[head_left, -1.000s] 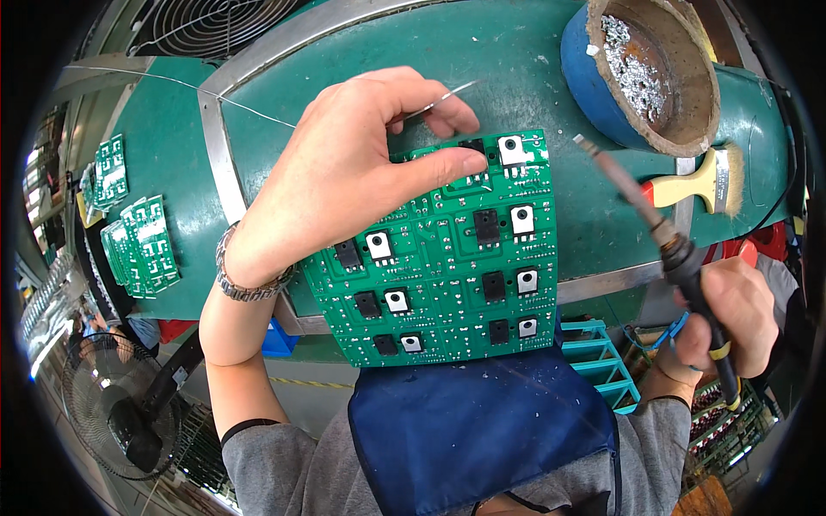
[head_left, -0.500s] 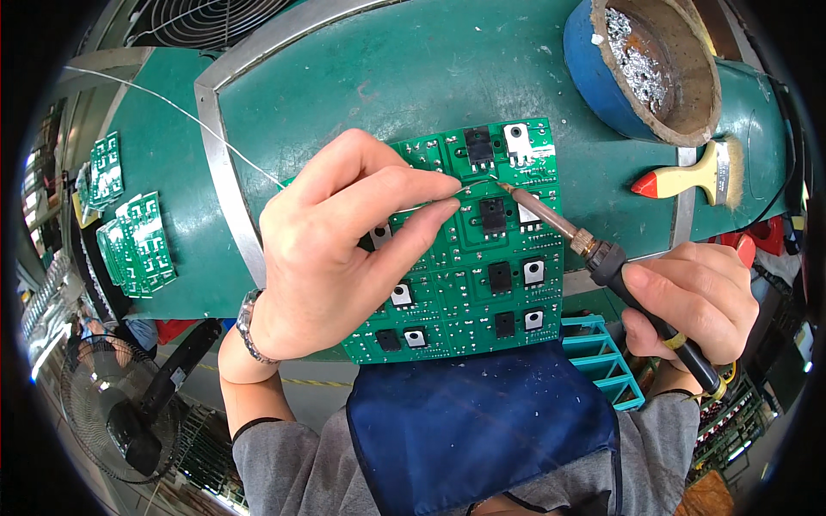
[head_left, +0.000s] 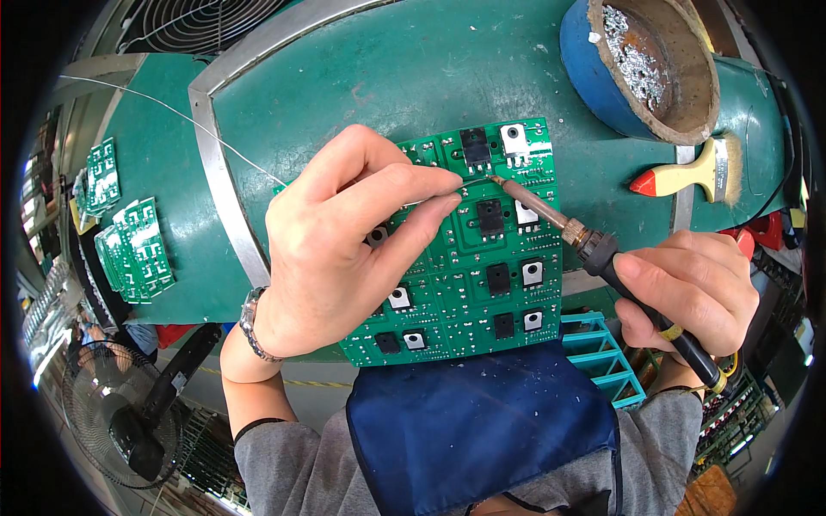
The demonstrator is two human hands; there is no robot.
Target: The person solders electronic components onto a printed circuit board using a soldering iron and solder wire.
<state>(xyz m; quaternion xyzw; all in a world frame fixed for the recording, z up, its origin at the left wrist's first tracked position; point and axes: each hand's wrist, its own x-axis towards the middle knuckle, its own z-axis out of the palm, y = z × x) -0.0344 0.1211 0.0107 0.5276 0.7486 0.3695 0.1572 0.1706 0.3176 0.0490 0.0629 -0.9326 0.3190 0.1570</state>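
Observation:
A green circuit board (head_left: 465,297) with black and silver-backed transistors lies at the front edge of the green bench. Above its left part, my left hand (head_left: 348,232) pinches a thin solder wire (head_left: 231,148) between thumb and forefinger. The wire trails off to the upper left, and its short end points at the board's upper right. My right hand (head_left: 693,297) grips a soldering iron (head_left: 607,258) by its black handle. The iron's tip meets the wire end just below the legs of an upper black transistor (head_left: 475,148). My left hand hides part of the board.
A blue-walled round pot (head_left: 589,82) holding silvery solder scraps stands at the far right, with a red-and-yellow brush (head_left: 688,179) before it. Stacked boards (head_left: 142,249) lie at left. A teal rack (head_left: 602,357) sits by my right forearm. A fan (head_left: 120,413) stands at lower left.
The iron's tip has shifted slightly left and up onto the solder end. My right hand has moved a little the same way; my left hand keeps its pinch.

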